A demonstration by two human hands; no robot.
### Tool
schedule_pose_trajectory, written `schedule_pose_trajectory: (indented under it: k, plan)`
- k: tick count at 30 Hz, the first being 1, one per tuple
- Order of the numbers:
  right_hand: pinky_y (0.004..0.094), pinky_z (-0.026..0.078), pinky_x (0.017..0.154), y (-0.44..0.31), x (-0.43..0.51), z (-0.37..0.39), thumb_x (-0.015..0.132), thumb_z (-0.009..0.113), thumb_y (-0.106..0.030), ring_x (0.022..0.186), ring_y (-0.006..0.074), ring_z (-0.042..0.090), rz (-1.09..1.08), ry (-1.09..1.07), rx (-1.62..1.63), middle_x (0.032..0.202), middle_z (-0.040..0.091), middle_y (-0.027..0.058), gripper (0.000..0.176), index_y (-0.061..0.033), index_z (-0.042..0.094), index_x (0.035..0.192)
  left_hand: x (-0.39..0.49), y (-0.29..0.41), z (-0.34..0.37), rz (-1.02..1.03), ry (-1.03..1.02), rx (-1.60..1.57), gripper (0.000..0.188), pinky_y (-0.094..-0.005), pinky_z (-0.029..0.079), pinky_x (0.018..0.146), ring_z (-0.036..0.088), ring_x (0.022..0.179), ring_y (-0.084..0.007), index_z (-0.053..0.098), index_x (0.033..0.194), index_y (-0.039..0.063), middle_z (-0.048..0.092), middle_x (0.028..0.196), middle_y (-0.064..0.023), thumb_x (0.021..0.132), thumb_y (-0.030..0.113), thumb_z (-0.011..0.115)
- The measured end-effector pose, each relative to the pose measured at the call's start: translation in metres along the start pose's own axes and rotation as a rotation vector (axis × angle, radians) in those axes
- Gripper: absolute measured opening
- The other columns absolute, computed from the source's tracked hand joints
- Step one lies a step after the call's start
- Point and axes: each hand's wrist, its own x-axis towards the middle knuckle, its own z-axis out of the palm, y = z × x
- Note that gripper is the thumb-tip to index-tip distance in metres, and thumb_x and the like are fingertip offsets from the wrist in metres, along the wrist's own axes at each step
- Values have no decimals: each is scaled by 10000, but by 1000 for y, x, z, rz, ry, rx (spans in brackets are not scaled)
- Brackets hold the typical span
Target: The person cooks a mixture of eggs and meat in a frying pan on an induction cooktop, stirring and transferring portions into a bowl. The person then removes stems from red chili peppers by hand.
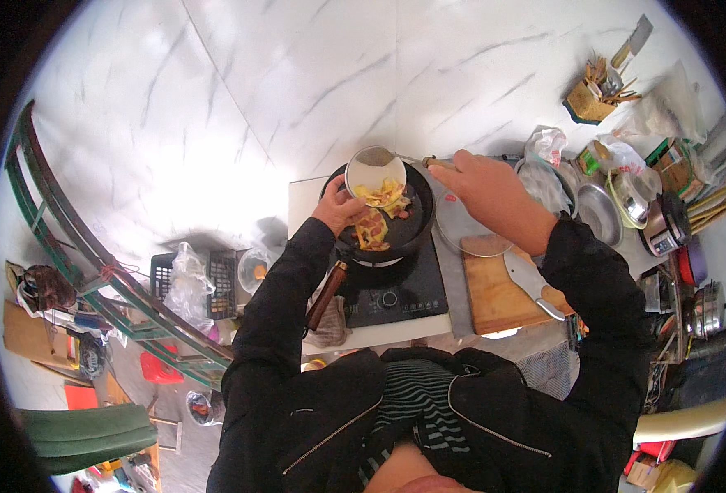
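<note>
My left hand (342,207) holds a white bowl (369,179) by its rim, above a black frying pan (421,212). Yellow food pieces, perhaps egg, with pinkish bits (382,193) lie inside the bowl at its near side. More of the same food, with pinkish slices (372,231), is in the pan. In my right hand (492,191) is the wooden handle of a metal turner (378,156), its blade at the bowl's far side. The pan sits on a black induction cooker (393,299), its brown handle (327,294) pointing towards me.
A glass lid (455,219) lies below my right hand. Nearer me, a kitchen knife (526,277) rests on a wooden cutting board (486,296). Bowls, bags and an electric cooker (665,225) crowd the right. A green metal ladder (101,271) leans at left, near a black crate (221,293).
</note>
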Motion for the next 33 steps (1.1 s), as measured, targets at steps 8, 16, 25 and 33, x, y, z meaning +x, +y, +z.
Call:
schedule_pose_trajectory:
  k: [8, 16, 25, 33]
  plan:
    - [413, 506, 732, 4, 0, -5, 900, 652, -120, 926, 270, 623, -272, -27, -14, 936, 549, 67, 336, -141, 702, 1232, 1, 4, -6, 80, -84, 6, 909, -509, 589, 1053, 587, 1332, -364, 218, 1592, 90, 483, 1497, -207, 896, 129, 803]
    - [389, 518, 793, 15, 3, -11, 941, 632, -184, 962, 235, 647, -315, 66, -146, 1011, 614, 49, 202, -102, 708, 1109, 6, 2, -17, 96, -96, 289, 979, -439, 601, 990, 617, 1289, -322, 236, 1592, 73, 533, 1443, -213, 863, 224, 871]
    - [391, 485, 745, 18, -13, 3, 910, 661, -153, 921, 240, 602, -352, -74, -88, 924, 543, 47, 297, -121, 710, 1201, 8, 23, -9, 186, -107, 497, 912, -443, 569, 1034, 645, 1256, -324, 271, 1572, 83, 518, 1469, -216, 844, 139, 817]
    - [385, 480, 731, 28, -22, 4, 868, 667, -116, 916, 245, 599, -297, 76, -74, 918, 529, 53, 365, -134, 709, 1230, -3, 45, -1, 110, -95, 456, 898, -464, 569, 1043, 651, 1259, -339, 283, 1557, 95, 470, 1523, -232, 841, 95, 824]
